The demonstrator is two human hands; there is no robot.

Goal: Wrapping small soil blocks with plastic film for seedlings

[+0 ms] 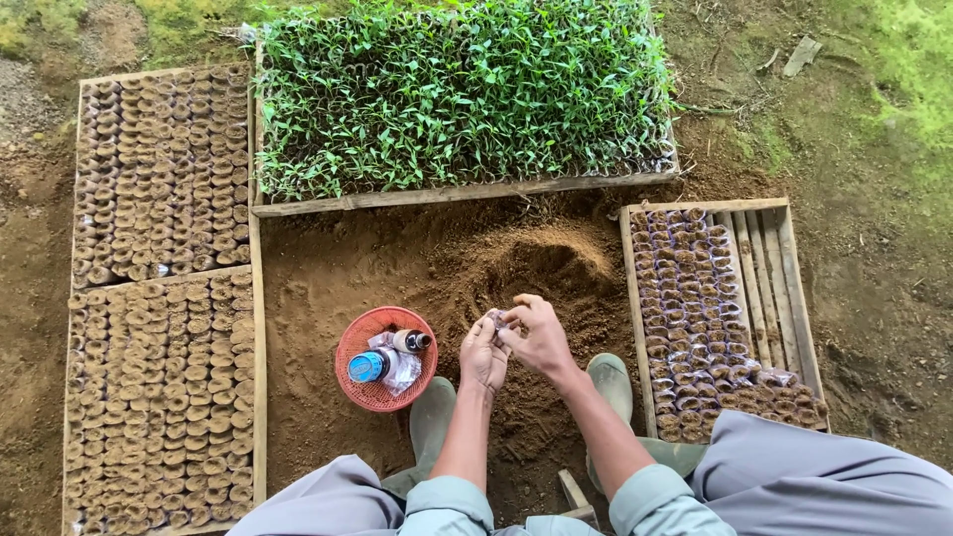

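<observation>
Both forearms reach forward from pale green cuffs and converge in front of the body. The left hand [483,355] is held back-up, fingers curled inward toward the right. The right hand [537,335] sits slightly higher and further forward, its wrist bent, fingers bunched and pinched against the left fingertips. What lies between the fingertips is too small to make out, perhaps something thin.

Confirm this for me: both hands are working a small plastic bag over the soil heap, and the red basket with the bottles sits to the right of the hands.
Not quite. In the head view the red basket sits to the left of the hands, not the right. The rest stands: both hands work a small plastic bag over the soil heap.
</observation>
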